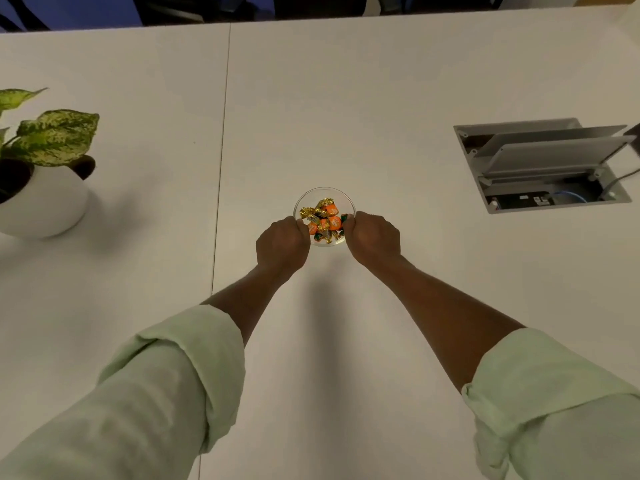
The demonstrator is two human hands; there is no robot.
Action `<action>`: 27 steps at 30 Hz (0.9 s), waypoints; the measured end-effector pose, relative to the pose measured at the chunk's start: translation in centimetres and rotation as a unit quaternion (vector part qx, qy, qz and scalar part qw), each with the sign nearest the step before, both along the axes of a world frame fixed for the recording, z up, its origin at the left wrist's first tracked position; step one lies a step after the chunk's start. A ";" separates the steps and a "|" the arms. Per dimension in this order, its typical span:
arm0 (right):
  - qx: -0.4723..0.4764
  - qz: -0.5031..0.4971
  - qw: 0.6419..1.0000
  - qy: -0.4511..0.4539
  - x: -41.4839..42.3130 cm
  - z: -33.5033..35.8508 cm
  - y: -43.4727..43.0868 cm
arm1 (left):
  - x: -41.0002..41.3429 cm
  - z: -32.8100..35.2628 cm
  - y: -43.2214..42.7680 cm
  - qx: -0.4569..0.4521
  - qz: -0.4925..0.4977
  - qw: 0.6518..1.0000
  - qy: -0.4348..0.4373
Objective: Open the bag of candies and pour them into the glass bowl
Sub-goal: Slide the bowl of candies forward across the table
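The bowl (324, 216) is sitting mid-table (381, 98), candies (323, 218) lying inside; the left hand (282, 245) and right hand (374, 237) are each closing their grip on its opposite sides.

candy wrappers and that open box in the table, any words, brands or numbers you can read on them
None can be read.
Candies in the glass bowl: orange wrappers carry pale marks, too small and blurred to read.
Table cable box: a pale label inside, too small to read.

Clear glass bowl (323, 195), shiny foil candies (323, 218), matt table (346, 98)
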State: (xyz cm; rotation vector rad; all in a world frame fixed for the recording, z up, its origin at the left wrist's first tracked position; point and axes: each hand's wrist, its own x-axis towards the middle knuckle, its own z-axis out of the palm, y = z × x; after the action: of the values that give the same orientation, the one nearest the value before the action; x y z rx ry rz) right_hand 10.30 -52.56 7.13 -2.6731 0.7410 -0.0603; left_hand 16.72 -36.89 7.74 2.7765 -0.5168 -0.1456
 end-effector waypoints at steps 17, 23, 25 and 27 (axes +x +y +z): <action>-0.025 0.040 0.999 0.025 18.3 -4.8 -7.4 | 18.9 -5.6 -6.5 -0.005 0.014 0.999 0.039; -0.022 0.044 0.998 0.040 21.0 -7.1 -8.0 | 21.7 -8.1 -7.0 -0.003 0.015 0.998 0.059; -0.020 0.048 0.998 0.041 21.3 -7.6 -8.0 | 22.0 -8.8 -6.9 -0.003 0.017 0.998 0.066; -0.017 0.052 0.998 0.045 21.4 -8.1 -8.0 | 22.1 -9.3 -6.9 -0.002 0.017 0.997 0.073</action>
State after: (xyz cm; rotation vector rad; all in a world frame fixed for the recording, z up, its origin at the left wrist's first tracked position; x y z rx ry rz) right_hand 31.72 -60.59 -0.98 -2.7581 0.6326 0.0745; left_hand 38.83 -43.80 -1.55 2.7424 -0.4332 -0.3362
